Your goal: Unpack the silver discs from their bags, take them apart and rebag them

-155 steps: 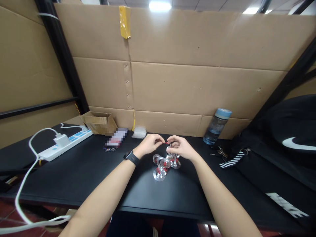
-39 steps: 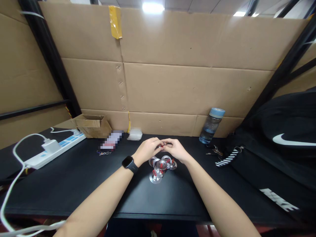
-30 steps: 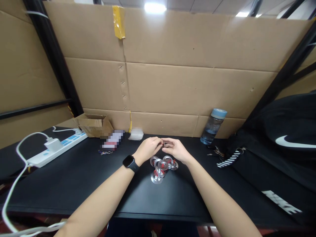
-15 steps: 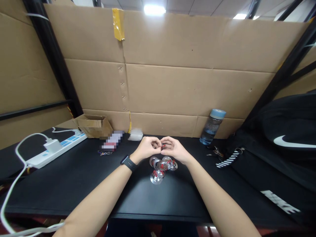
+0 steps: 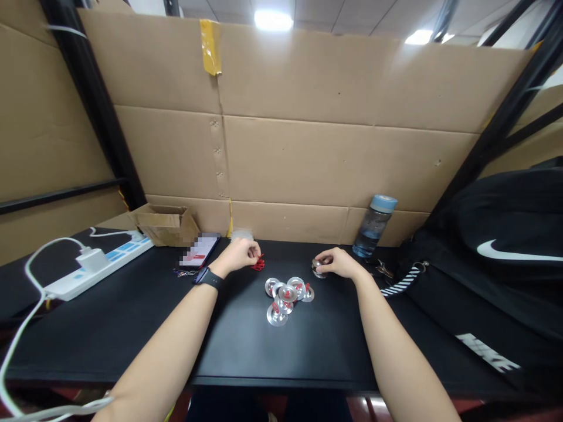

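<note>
A heap of small silver finger cymbals point(image 5: 288, 295) with red bits at their domed centres lies on the black table, overlapping one another. To the left and farther back, my left hand point(image 5: 240, 254) pinches at a small bunch of red cord point(image 5: 258, 263), its fingertips partly hidden by the hand. My right hand point(image 5: 338, 262), on the other side of the heap, has its fingers closed round another finger cymbal point(image 5: 318, 269) low at the tabletop. More than one disc may be stacked there; I cannot tell.
Left of my hands are a phone point(image 5: 202, 251), an open cardboard box point(image 5: 165, 225) and a white power strip point(image 5: 101, 269). A water bottle point(image 5: 373, 228), keys point(image 5: 384, 268) and a black bag point(image 5: 479, 281) stand right. Cardboard point(image 5: 285, 158) walls off the back.
My hands were together above and behind the heap, and have parted: the left moved left to the red cord, the right moved right with a finger cymbal. The heap looks unchanged.
</note>
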{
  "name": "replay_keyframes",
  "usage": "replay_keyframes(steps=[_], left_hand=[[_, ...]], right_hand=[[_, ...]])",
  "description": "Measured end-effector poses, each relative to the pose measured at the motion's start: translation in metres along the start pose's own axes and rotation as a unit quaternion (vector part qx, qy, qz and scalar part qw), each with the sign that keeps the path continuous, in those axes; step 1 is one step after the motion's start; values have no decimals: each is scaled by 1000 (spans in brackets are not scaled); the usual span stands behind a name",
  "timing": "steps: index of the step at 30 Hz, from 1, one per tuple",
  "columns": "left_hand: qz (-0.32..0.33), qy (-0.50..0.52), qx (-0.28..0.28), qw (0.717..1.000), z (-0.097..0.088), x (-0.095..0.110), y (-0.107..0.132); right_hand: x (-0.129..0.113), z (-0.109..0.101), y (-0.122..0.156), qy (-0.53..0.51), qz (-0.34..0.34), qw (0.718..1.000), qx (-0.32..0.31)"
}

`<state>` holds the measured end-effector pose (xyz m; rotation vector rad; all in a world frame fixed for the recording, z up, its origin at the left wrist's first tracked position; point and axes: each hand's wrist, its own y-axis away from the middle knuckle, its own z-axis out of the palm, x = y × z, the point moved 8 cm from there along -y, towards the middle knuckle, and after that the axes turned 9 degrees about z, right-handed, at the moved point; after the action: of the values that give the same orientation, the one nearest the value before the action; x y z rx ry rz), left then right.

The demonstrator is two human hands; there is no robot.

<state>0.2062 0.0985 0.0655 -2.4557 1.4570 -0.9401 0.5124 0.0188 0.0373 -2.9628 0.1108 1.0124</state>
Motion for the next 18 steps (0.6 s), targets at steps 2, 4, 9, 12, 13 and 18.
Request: replay_keyframes(steps=[2, 4, 9, 12, 13, 18], left_hand=[[-7, 3, -18, 1000, 5, -7, 1], [-6, -3, -23, 1000, 9, -8, 1], [51, 25, -16, 998, 24, 25, -8], [110, 58, -54, 991, 38, 61, -10], [131, 67, -73, 986, 43, 74, -9], [183, 72, -153, 968, 58, 108, -4]], right_hand=[[0, 5, 0, 9, -4, 1000, -20], [-1, 7, 0, 12, -2, 1000, -29], [-1, 9, 2, -14, -3, 998, -67], [-2, 9, 1, -18, -9, 998, -64], [-3, 9, 1, -13, -13, 998, -60], [-6, 10, 2, 9, -25, 998, -48]])
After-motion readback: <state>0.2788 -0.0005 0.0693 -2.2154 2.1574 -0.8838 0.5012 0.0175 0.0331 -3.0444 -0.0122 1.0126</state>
